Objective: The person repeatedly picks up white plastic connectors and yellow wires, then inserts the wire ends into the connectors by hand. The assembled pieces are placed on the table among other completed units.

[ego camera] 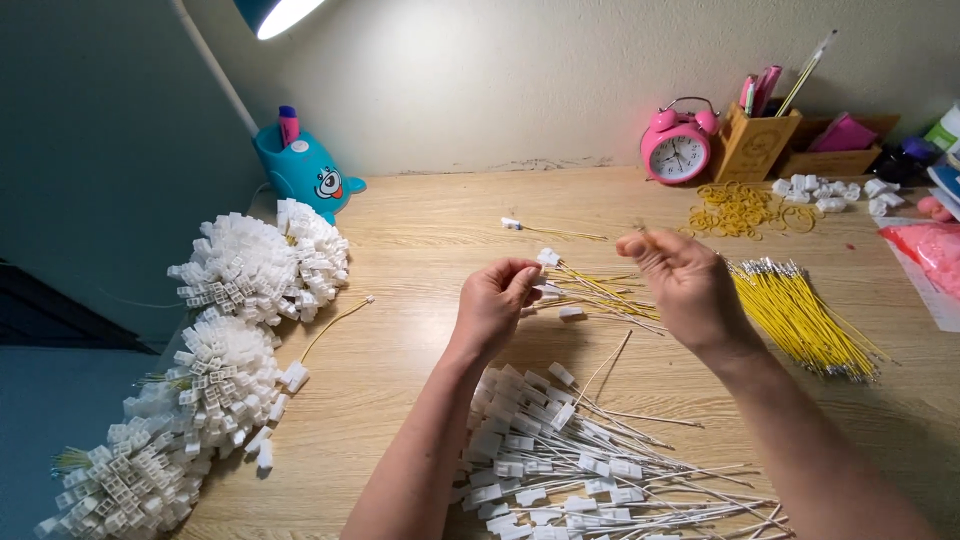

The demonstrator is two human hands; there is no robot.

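Observation:
My left hand [497,300] is raised over the wooden desk, its fingers pinched on a small white plastic connector [547,258] with thin yellow wires [600,291] trailing to the right. Level with it, my right hand [680,275] has its fingertips pinched together at the upper left, apparently on the end of a thin wire that is too fine to make out. Below both hands lies a pile of white connectors with pale wires [570,470]. Right of my right hand lies a bundle of loose yellow wires [805,320].
Big bundles of finished white connectors [225,350] line the desk's left edge. At the back stand a blue pen holder [300,170], a pink alarm clock [678,145], a wooden pen box [755,140], yellow rubber bands [740,208] and loose white connectors [825,192]. A pink bag [925,250] lies far right.

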